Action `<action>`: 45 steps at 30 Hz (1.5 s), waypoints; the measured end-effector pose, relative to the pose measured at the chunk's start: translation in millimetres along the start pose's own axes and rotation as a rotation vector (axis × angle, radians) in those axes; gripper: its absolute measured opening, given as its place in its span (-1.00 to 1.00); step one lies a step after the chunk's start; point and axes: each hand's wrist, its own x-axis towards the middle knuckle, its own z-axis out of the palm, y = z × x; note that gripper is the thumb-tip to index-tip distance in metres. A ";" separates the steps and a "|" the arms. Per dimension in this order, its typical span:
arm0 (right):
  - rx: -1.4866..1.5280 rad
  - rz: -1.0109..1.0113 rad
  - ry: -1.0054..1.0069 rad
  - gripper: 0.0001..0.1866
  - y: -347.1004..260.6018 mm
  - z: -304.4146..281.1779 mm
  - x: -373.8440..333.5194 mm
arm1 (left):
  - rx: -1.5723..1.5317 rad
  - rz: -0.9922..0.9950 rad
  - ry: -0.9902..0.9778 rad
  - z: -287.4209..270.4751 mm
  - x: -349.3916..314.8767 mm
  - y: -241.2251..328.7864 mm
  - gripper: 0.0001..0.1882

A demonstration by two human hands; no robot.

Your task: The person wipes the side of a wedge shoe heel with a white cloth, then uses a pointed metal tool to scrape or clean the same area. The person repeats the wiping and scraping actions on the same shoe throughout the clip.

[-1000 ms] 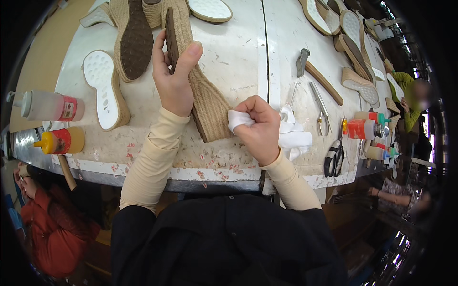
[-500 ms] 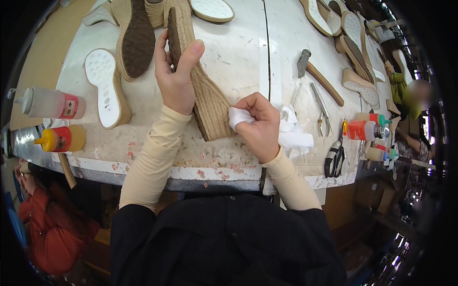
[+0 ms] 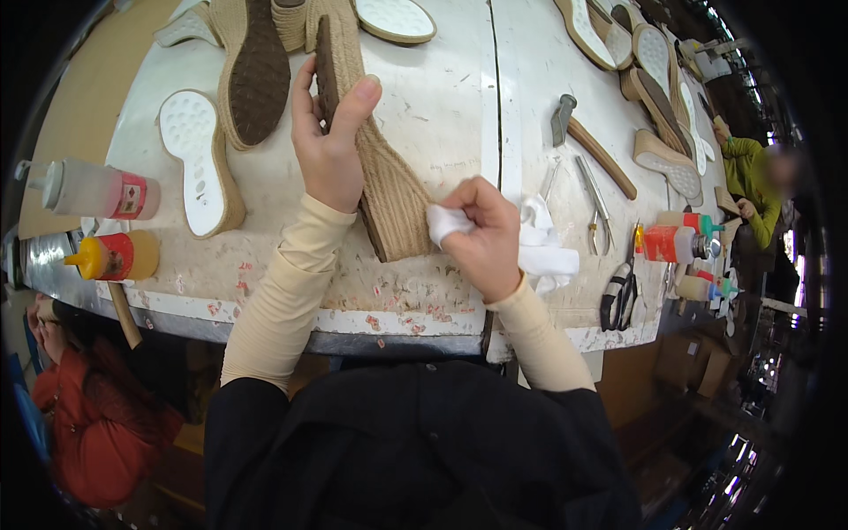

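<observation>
A wedge shoe sole (image 3: 393, 199) wrapped in tan braided rope, with a dark brown underside, is held on its side over the table. My left hand (image 3: 331, 137) grips its middle, thumb on the rope side and fingers round the brown underside. In my right hand (image 3: 486, 234) a bunched white cloth (image 3: 449, 224) is pinched against the heel end of the sole. The cloth's loose tail (image 3: 546, 256) hangs out behind my right hand onto the tabletop.
More wedge soles (image 3: 190, 155) lie at the left and far right. A hammer (image 3: 596, 150), pliers (image 3: 594, 203) and scissors (image 3: 618, 296) rest right of my hands. Glue bottles (image 3: 115, 256) stand at left, others (image 3: 676, 241) at right. People are at both sides.
My right hand and the cloth have shifted very slightly right at the heel end. The left hand keeps its grip. At the far right, a person in green has moved.
</observation>
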 end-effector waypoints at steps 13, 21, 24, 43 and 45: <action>0.102 -0.052 0.046 -0.85 -0.8 2.1 -0.3 | 0.003 -0.047 0.017 -0.4 -0.5 -1.6 -0.23; 0.048 0.006 -0.036 -0.83 -2.9 -0.2 -0.9 | 0.011 -0.025 0.003 -0.6 0.3 -2.5 -0.22; 0.058 -0.006 0.009 -0.84 -1.8 0.8 -0.9 | -0.006 -0.010 0.012 0.2 -0.5 -2.4 -0.21; 0.073 -0.043 0.053 -0.84 -0.9 1.8 -0.6 | -0.001 0.016 0.004 1.8 -1.7 -0.4 -0.22; 0.064 -0.024 0.002 -0.83 -1.2 0.5 -1.4 | 0.008 -0.010 -0.004 0.9 -1.7 0.5 -0.22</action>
